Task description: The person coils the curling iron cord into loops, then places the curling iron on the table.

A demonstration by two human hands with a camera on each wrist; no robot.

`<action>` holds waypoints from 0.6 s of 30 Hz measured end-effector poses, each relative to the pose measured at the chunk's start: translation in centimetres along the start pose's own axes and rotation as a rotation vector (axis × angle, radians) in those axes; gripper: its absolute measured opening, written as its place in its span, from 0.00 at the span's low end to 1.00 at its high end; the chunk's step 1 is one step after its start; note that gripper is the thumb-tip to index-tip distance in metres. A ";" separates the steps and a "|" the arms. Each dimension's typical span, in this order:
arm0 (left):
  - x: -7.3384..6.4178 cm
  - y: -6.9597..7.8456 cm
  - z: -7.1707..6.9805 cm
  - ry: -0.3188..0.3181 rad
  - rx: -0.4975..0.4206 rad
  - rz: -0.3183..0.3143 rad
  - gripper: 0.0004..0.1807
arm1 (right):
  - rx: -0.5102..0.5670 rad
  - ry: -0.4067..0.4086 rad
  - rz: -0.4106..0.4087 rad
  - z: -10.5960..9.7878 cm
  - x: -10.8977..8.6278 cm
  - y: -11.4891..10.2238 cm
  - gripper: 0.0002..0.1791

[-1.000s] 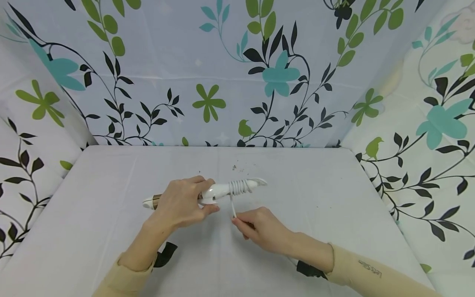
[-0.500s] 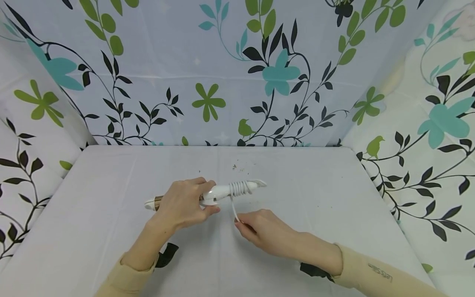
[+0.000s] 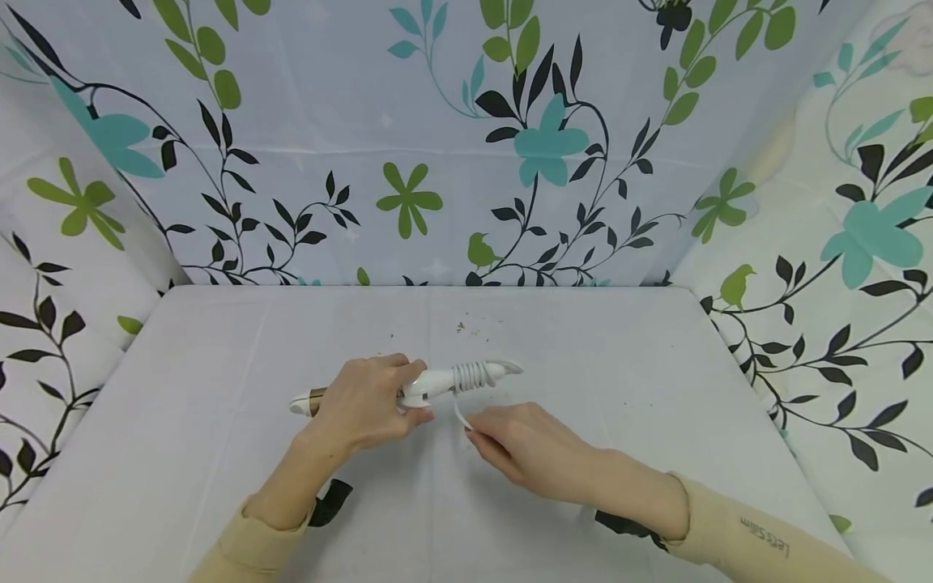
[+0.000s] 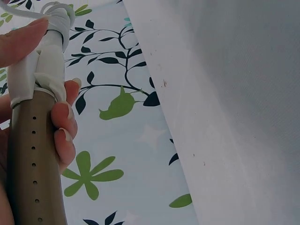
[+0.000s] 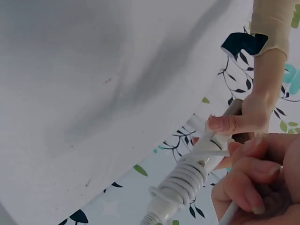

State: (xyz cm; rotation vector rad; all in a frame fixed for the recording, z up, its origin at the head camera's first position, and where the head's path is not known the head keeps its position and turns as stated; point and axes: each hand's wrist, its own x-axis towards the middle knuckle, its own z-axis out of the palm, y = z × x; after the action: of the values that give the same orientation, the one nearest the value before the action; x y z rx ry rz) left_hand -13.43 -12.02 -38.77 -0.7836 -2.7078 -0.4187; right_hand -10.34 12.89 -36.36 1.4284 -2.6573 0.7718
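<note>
A white curling iron (image 3: 436, 383) with a brown-gold barrel is held above the table, roughly level in the head view. My left hand (image 3: 366, 401) grips it around the middle, fingers curled round where barrel meets handle. In the left wrist view the barrel (image 4: 36, 159) shows a row of small holes. A white cord (image 5: 182, 183) is wound in several turns round the handle. From those turns a loose length runs down to my right hand (image 3: 530, 450), which pinches it between thumb and fingers. More cord trails out below the right hand in the right wrist view.
Below the hands lies a white-covered table (image 3: 641, 364). Small dark specks (image 3: 470, 328) are scattered on it behind the curling iron. Curtains (image 3: 408, 138) printed with leaves and flowers stand at the back and both sides. Black straps (image 3: 331, 502) hang at the wrists.
Both hands have shifted slightly to the right. The curling iron has come a little lower in the view. The cord's free stretch, straight at first, now bends between handle and right hand.
</note>
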 end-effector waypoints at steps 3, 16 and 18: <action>-0.2 0.1 0.3 -0.018 -0.004 -0.006 0.25 | -0.072 0.038 -0.043 -0.3 0.1 0.1 0.06; -0.9 0.7 0.5 -0.069 0.013 0.041 0.26 | -0.367 0.143 -0.251 -2.2 1.2 1.0 0.05; -1.1 0.8 0.6 -0.080 0.011 0.051 0.26 | -0.364 0.144 -0.263 -2.5 1.4 1.2 0.05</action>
State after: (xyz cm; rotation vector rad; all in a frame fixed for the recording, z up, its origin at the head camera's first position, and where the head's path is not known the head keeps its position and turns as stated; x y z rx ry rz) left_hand -12.19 -11.70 -39.59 -0.8819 -2.7546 -0.3675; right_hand -12.67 13.42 -34.34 1.5099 -2.2876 0.3314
